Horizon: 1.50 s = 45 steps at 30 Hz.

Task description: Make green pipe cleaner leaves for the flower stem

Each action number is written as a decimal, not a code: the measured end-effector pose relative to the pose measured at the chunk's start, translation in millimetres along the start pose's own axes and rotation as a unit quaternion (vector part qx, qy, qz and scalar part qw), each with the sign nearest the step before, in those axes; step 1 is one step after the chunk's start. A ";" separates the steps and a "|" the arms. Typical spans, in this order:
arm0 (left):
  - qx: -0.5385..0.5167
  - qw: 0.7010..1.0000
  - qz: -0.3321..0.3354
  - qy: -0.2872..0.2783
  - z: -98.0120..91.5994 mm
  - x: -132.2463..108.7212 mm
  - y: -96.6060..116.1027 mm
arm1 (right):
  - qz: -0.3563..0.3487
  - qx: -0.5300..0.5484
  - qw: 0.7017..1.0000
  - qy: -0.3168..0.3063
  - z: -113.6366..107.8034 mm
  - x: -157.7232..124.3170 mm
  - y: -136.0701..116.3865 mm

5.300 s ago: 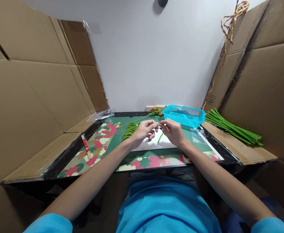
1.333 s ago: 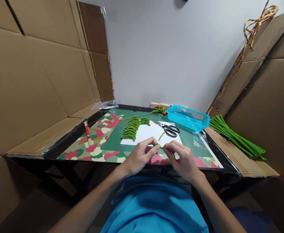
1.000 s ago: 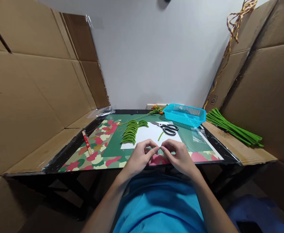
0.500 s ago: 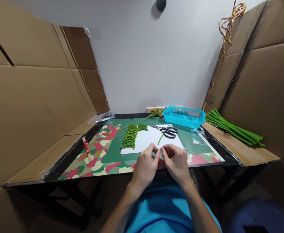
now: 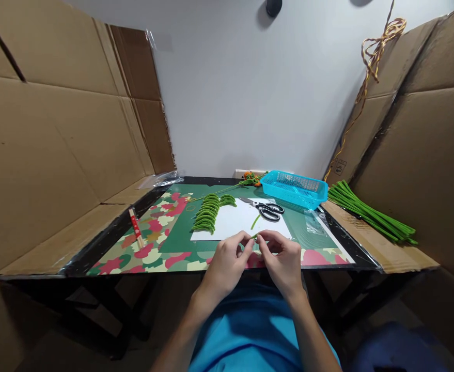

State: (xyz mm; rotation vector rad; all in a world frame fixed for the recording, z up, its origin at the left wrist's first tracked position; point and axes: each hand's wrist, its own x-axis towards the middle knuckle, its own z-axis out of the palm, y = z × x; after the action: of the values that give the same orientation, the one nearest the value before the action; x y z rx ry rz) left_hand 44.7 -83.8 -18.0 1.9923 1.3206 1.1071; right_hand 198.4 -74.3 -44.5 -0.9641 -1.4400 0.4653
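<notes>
Between my two hands is a short green pipe cleaner piece [image 5: 254, 236], mostly covered by the fingertips. My left hand [image 5: 230, 262] pinches one end with thumb and forefinger, and my right hand [image 5: 283, 261] pinches the other. Just beyond them, a white paper sheet [image 5: 232, 222] bears another short straight green piece [image 5: 255, 222]. Black-handled scissors [image 5: 270, 213] lie at the sheet's right side, blades pointing left. Along its left side runs a row of curved green pipe cleaner pieces [image 5: 206, 213], with a smaller group [image 5: 227, 200] beside its far end.
A blue plastic basket [image 5: 294, 191] stands at the back right, orange flowers [image 5: 252, 178] to its left. Long green pipe cleaners [image 5: 370, 212] lie on the cardboard at right. Red-wrapped chopsticks [image 5: 136, 227] rest at left. Cardboard walls [image 5: 56, 134] flank the table.
A bit of the green piece now shows above my fingertips, where it was hidden before. My hands have barely moved; the camera view has tilted and shifted slightly.
</notes>
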 end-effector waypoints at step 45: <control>0.024 0.999 -0.005 -0.047 -7.3 -1.5 -3.3 | -0.129 -0.108 0.986 -0.010 5.6 -5.9 6.3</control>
State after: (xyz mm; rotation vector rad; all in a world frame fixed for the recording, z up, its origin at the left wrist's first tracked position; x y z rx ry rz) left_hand 36.6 -84.0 -17.0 2.0444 1.3175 0.9739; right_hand 194.0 -73.8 -53.8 -0.9282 -1.6313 0.1296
